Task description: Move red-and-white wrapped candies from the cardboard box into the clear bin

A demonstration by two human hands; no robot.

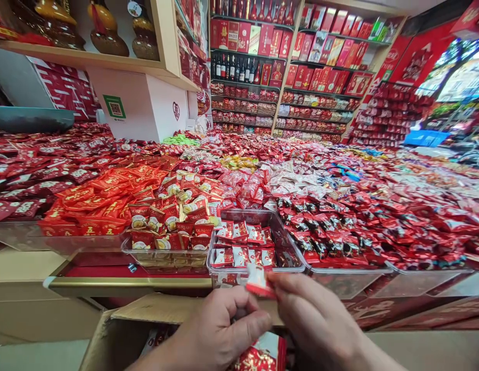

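Observation:
Between the thumb and fingers of my right hand (312, 314) is a small red-and-white candy packet (259, 282), held up at the front edge of a clear plastic tray (295, 252). Similar wrapped packets (239, 234) stand in rows inside that tray. My left hand (227, 327) is closed, its fingers curled and thumb pressed over them, just left of the right hand. Larger-looking red-and-white packets (262, 355) show right under it; whether the left hand grips them is hidden. Below both hands is an open cardboard box (103, 342) with dark red packets inside.
Left of the tray is a tray of durian candies (173, 232), then orange-red packets (108, 196). Dark red candies (340, 232) fill trays on the right. A gold-edged counter (146, 282) runs along the front. A white pillar (134, 105) and stocked shelves (258, 51) stand behind.

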